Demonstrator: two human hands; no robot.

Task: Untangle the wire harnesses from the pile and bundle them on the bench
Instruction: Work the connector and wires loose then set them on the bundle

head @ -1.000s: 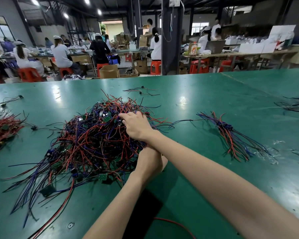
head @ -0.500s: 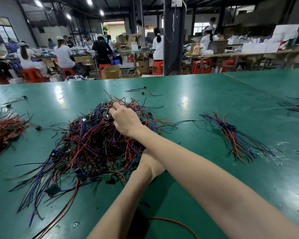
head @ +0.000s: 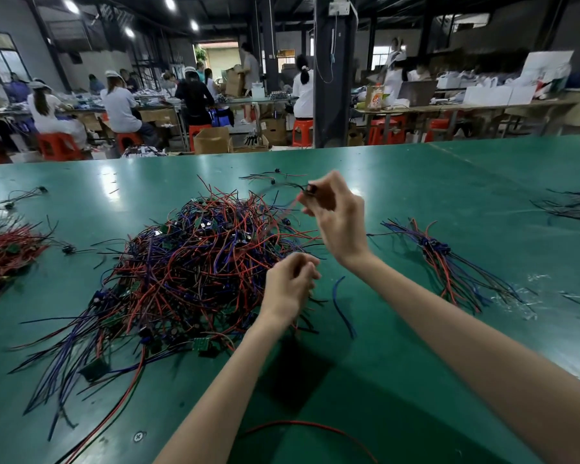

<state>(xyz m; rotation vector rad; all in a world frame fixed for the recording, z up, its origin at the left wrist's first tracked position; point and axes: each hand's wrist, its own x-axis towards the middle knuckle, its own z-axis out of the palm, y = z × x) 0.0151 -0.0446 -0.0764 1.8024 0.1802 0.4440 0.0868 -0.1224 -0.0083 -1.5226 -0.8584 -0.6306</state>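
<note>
Right hand [head: 340,226] above the wire pile [head: 188,272], grip pinching a small dark connector [head: 312,190] with blurred wires trailing. Left hand [head: 290,286] at the pile's right edge over the bench [head: 416,182], fingers curled; can't tell if that grip holds anything. Finished bundle [head: 449,262] lies to the right.

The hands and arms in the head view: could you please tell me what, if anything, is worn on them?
Nothing shows. The left hand and right hand are ungloved, no rings visible. The left arm and right arm are bare to the frame's edge: no sleeves, watch or bands.
</note>
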